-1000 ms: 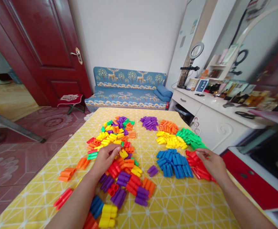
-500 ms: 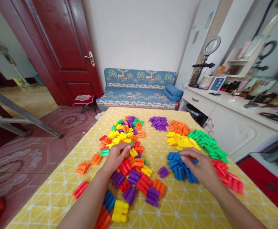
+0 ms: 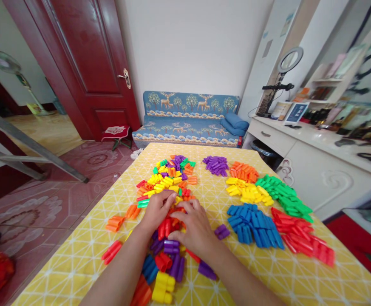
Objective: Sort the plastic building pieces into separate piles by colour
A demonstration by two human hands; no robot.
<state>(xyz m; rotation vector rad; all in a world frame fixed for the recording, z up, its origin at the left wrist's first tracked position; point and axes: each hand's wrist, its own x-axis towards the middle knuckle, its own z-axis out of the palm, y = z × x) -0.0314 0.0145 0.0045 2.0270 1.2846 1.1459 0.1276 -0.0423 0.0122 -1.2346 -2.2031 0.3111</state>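
Observation:
Both hands are over a mixed pile of plastic tube-shaped building blocks on the table. My left hand (image 3: 158,209) lies at the pile's left side, fingers curled and thumb pressed toward them; whatever it pinches is hidden. Close beside it, my right hand (image 3: 196,227) reaches over the pile with thumb and fingers apart, near the red blocks (image 3: 164,228), and no block shows in its grip. Below the hands lie purple blocks (image 3: 177,267) and a yellow block (image 3: 163,287). A lone purple block (image 3: 222,231) rests right of my right wrist.
Single-colour heaps stand on the right: blue (image 3: 255,225), red (image 3: 300,236), green (image 3: 284,195), yellow (image 3: 249,190), orange (image 3: 244,171) and purple (image 3: 216,165). More mixed blocks (image 3: 168,180) spread across the far left. A patterned sofa (image 3: 190,123) is beyond the table.
My right hand has moved left from the blue heap to the mixed pile, beside my left hand. My left hand stays at about the same spot. The view has shifted slightly.

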